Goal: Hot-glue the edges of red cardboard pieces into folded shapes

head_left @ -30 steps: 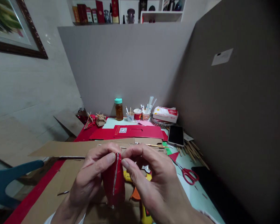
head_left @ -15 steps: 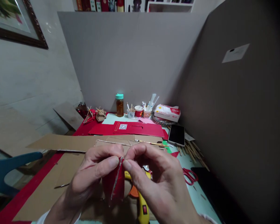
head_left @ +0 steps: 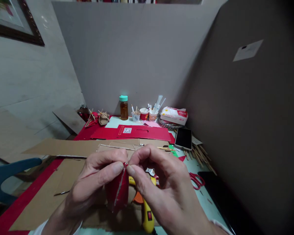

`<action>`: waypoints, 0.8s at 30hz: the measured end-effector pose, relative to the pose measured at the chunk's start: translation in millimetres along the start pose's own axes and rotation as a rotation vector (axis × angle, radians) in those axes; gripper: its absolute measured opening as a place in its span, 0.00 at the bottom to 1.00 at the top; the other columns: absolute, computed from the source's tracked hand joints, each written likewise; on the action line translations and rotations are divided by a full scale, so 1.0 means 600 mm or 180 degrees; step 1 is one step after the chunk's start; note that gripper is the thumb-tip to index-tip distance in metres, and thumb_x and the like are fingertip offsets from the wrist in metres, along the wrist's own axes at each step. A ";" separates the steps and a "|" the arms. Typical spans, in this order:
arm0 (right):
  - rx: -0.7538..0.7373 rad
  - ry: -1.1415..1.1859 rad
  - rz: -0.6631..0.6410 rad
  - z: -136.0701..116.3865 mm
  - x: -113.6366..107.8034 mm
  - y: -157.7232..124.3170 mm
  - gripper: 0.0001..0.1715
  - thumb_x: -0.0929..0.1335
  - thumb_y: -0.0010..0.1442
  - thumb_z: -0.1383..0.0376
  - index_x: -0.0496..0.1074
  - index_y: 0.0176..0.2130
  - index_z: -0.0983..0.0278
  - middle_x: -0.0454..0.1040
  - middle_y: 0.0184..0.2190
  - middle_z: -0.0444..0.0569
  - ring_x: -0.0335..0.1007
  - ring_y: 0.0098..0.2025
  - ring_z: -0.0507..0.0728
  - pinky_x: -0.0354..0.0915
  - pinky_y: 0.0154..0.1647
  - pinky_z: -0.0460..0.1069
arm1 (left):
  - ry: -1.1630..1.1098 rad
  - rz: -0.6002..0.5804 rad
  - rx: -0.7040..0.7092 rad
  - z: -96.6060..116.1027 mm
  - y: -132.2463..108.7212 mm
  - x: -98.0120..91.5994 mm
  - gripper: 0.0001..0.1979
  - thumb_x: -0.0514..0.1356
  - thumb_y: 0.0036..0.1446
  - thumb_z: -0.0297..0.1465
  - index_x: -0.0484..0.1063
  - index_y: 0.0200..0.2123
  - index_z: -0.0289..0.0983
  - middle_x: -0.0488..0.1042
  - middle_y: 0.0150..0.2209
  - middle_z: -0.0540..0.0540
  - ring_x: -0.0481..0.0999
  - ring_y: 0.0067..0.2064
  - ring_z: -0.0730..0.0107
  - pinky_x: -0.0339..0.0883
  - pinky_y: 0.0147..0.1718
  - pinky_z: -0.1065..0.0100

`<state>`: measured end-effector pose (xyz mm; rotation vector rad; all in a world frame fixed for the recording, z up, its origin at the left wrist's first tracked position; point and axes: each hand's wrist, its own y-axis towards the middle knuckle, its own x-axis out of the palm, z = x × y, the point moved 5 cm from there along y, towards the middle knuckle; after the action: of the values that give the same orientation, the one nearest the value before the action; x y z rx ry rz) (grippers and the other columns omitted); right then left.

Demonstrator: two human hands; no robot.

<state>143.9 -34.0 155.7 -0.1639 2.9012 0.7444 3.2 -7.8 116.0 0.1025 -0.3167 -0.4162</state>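
Note:
Between my two hands hangs a small folded piece of red card (head_left: pixel 117 192), with a pale, ragged seam running down its front. My left hand (head_left: pixel 95 178) is closed, thumb and forefinger pinching the card's top left edge. On the other side of the seam, my right hand (head_left: pixel 161 182) is closed too, its thumb and fingertip pressed at the top corner. The two thumbs almost meet there. Below and behind my right hand lies a yellow glue gun (head_left: pixel 148 215) with an orange trigger (head_left: pixel 138 197), partly covered by the hand.
Brown cardboard (head_left: pixel 36 199) covers the table's left side. Red scissors (head_left: pixel 197 181), a phone (head_left: pixel 183 138) and thin sticks (head_left: pixel 203 156) are at the right. Farther back stand a bottle (head_left: pixel 123 108), paper cups (head_left: pixel 144 114) and a tissue pack (head_left: pixel 173 116). A grey panel (head_left: pixel 142 52) rises behind.
The view has tilted slightly down and shifted, so the surroundings sit a little higher and farther left or right in it. Both hands keep their pinch on the red card.

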 end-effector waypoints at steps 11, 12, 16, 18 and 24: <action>0.0402 0.0224 -0.0196 0.018 -0.002 0.015 0.05 0.69 0.61 0.66 0.71 0.32 0.63 0.73 0.29 0.43 0.69 0.31 0.52 0.66 0.35 0.49 | -0.0168 -0.0033 0.0069 -0.001 0.016 0.001 0.09 0.68 0.55 0.39 0.85 0.37 0.43 0.64 0.23 0.52 0.63 0.25 0.75 0.63 0.26 0.75; 0.0427 0.0257 -0.0212 0.018 -0.002 0.015 0.05 0.69 0.61 0.65 0.71 0.32 0.64 0.73 0.29 0.43 0.69 0.31 0.52 0.66 0.35 0.49 | -0.0192 -0.0068 0.0079 -0.001 0.018 0.002 0.09 0.68 0.55 0.38 0.85 0.36 0.43 0.64 0.22 0.52 0.63 0.25 0.75 0.63 0.26 0.75; 0.0359 0.0198 -0.0223 0.013 -0.004 0.014 0.05 0.69 0.60 0.67 0.72 0.31 0.64 0.72 0.28 0.43 0.68 0.30 0.51 0.65 0.33 0.48 | -0.0249 -0.0134 0.0124 0.002 0.021 0.007 0.07 0.69 0.54 0.37 0.85 0.35 0.41 0.68 0.22 0.50 0.64 0.25 0.73 0.62 0.25 0.73; 0.0263 0.0076 -0.0195 0.009 -0.005 0.012 0.05 0.68 0.61 0.68 0.72 0.31 0.64 0.72 0.28 0.43 0.68 0.31 0.51 0.66 0.34 0.48 | -0.0213 -0.0085 0.0143 0.003 0.020 0.006 0.07 0.68 0.54 0.36 0.85 0.34 0.40 0.70 0.23 0.49 0.65 0.25 0.72 0.61 0.24 0.72; -0.0044 -0.0186 -0.0063 0.003 -0.006 0.004 0.06 0.69 0.62 0.70 0.72 0.32 0.63 0.74 0.29 0.42 0.71 0.31 0.51 0.67 0.36 0.48 | -0.0301 -0.0016 0.0107 0.000 0.014 0.005 0.07 0.69 0.54 0.36 0.83 0.30 0.39 0.68 0.21 0.51 0.66 0.24 0.72 0.62 0.25 0.71</action>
<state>147.5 -30.6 156.2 -0.1691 2.8359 0.7534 8.8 -1.2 118.1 0.1168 -0.4169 -0.4214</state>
